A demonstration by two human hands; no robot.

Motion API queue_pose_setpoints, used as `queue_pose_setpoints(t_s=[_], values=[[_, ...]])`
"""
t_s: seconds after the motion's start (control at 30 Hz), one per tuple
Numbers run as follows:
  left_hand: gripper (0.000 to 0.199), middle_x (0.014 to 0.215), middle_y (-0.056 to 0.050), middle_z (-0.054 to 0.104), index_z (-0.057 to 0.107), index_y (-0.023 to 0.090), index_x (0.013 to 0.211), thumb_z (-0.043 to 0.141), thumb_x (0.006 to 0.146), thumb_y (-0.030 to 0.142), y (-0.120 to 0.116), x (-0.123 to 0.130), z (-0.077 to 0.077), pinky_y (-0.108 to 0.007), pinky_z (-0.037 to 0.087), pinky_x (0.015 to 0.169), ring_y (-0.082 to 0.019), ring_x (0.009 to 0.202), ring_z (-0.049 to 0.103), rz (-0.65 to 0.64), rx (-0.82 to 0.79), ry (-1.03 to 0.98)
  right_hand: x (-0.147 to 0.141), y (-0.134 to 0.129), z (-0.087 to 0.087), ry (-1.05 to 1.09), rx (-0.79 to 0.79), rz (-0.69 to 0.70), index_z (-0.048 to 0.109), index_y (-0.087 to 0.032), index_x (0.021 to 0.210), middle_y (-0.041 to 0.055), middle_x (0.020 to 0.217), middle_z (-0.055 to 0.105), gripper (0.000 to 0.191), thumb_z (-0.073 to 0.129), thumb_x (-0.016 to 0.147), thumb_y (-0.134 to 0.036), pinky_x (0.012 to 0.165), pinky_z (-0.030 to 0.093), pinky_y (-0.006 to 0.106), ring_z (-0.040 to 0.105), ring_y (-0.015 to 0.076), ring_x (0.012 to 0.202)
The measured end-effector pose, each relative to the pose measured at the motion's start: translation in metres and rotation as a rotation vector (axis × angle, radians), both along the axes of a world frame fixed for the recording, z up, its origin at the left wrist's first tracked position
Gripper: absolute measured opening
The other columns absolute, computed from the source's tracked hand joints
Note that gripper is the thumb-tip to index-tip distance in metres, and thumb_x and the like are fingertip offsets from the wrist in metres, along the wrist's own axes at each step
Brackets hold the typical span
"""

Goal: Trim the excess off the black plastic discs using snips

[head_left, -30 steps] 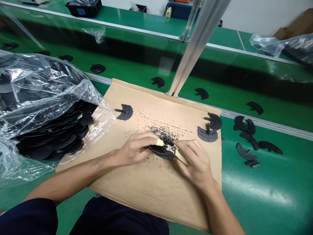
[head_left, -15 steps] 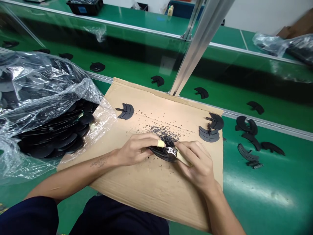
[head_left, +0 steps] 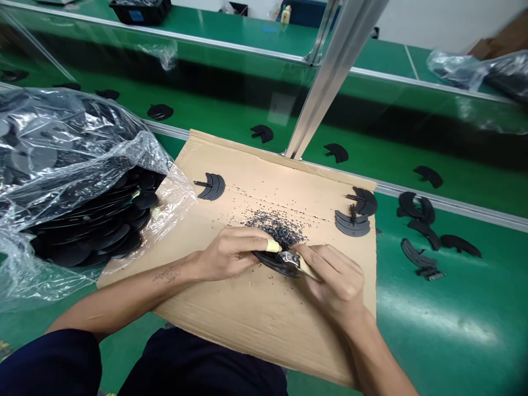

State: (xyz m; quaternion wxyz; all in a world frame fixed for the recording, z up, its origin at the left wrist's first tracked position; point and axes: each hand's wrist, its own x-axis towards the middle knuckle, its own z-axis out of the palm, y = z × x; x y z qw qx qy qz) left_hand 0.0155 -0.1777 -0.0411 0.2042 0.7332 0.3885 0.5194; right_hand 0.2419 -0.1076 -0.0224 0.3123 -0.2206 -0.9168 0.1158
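Over a cardboard sheet (head_left: 247, 324), my left hand (head_left: 231, 253) grips a curved black plastic part (head_left: 274, 265) by its left end, with pale yellow tape round one finger. My right hand (head_left: 334, 272) is closed on a pair of cutters (head_left: 304, 267) with pale yellow handles. Their metal head touches or lies just over the part's upper edge; the exact contact is too small to tell. Many tiny black scraps (head_left: 276, 223) lie just beyond the hands.
A clear plastic bag (head_left: 82, 137) full of black parts lies at the left. One finished-looking fan-shaped part (head_left: 214, 187) and two others (head_left: 352, 224) rest on the cardboard. A metal post (head_left: 325, 93) rises behind it. More black parts (head_left: 460, 246) lie on green surfaces.
My right hand and the cutters have shifted slightly right and down. The black part has tilted or moved a little with them. My left hand has barely moved.
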Motion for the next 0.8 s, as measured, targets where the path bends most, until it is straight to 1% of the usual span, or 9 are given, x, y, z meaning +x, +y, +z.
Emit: queue_pose_setpoints(t_s=[0.1,0.17,0.3,0.4,0.47,0.53,0.6,0.7,0.8], values=[[0.025,0.1,-0.01,0.073,0.067,0.017,0.112,0.058,0.091,0.008,-0.001,-0.001,0.002,-0.028,0.061,0.074,-0.015,0.088,0.07,-0.018,-0.016,0.051,-0.003,0.001,-0.004,0.096,-0.171,0.035,0.071,-0.021,0.116,0.0052,0.082,0.071,0.029,0.057,0.092,-0.011,0.06,0.053,0.029,0.067,0.016,0.07],[0.025,0.096,-0.009,0.071,0.066,0.016,0.112,0.058,0.089,0.009,-0.001,-0.002,0.002,-0.027,0.059,0.071,-0.015,0.084,0.067,-0.014,-0.028,0.066,-0.003,0.003,-0.006,0.105,-0.184,0.009,0.07,-0.022,0.118,0.0056,0.083,0.071,0.031,0.056,0.092,-0.012,0.061,0.052,0.03,0.067,0.0171,0.072],[0.028,0.091,-0.006,0.068,0.064,0.017,0.116,0.061,0.089,0.015,-0.001,-0.003,0.0,-0.028,0.055,0.067,-0.015,0.08,0.063,0.001,-0.055,0.078,-0.001,0.008,-0.008,-0.031,-0.008,-0.098,0.068,-0.023,0.12,0.0058,0.081,0.068,0.03,0.058,0.093,-0.015,0.061,0.046,0.032,0.06,0.0191,0.072],[0.028,0.092,-0.006,0.067,0.064,0.017,0.119,0.059,0.091,0.017,-0.001,-0.003,-0.001,-0.029,0.054,0.068,-0.015,0.079,0.061,0.017,-0.105,0.086,-0.003,0.009,-0.008,-0.103,0.04,-0.097,0.066,-0.021,0.118,0.0065,0.081,0.067,0.026,0.055,0.095,-0.016,0.062,0.041,0.032,0.056,0.0199,0.073],[0.025,0.092,-0.006,0.067,0.065,0.016,0.115,0.06,0.091,0.019,0.0,-0.003,-0.002,-0.03,0.055,0.071,-0.016,0.08,0.062,0.07,-0.198,0.033,-0.005,0.009,-0.009,-0.137,0.013,-0.105,0.065,-0.02,0.117,0.0071,0.084,0.067,0.023,0.056,0.096,-0.022,0.064,0.041,0.032,0.056,0.0208,0.075],[0.021,0.094,-0.007,0.069,0.066,0.014,0.11,0.061,0.091,0.023,0.002,-0.003,-0.003,-0.031,0.056,0.076,-0.017,0.084,0.065,0.125,-0.344,-0.1,-0.006,0.012,-0.011,-0.177,0.003,-0.149,0.063,-0.019,0.117,0.0077,0.087,0.066,0.025,0.057,0.097,-0.033,0.066,0.042,0.033,0.057,0.0221,0.078],[0.02,0.092,-0.007,0.069,0.067,0.013,0.1,0.063,0.092,0.031,0.005,-0.004,-0.005,-0.03,0.057,0.075,-0.018,0.084,0.066,0.152,-0.483,-0.253,-0.004,0.017,-0.014,-0.213,0.037,-0.212,0.061,-0.018,0.115,0.0089,0.091,0.067,0.028,0.053,0.099,-0.039,0.068,0.044,0.034,0.058,0.0235,0.08],[0.038,0.081,-0.006,0.069,0.065,0.013,0.087,0.056,0.096,0.049,0.013,-0.007,-0.01,-0.028,0.057,0.068,-0.018,0.077,0.067,0.178,-0.587,-0.396,0.002,0.026,-0.022,-0.228,0.137,-0.31,0.061,-0.017,0.108,0.0107,0.092,0.067,0.027,0.043,0.102,-0.037,0.068,0.042,0.036,0.056,0.0248,0.08],[0.056,0.079,-0.008,0.071,0.068,0.013,0.09,0.036,0.102,0.058,0.027,-0.022,-0.009,-0.032,0.06,0.072,-0.02,0.078,0.069,0.206,-0.599,-0.342,0.007,0.032,-0.03,-0.223,0.225,-0.383,0.062,-0.018,0.101,0.0112,0.089,0.066,0.026,0.041,0.102,-0.034,0.068,0.041,0.038,0.053,0.025,0.077]])
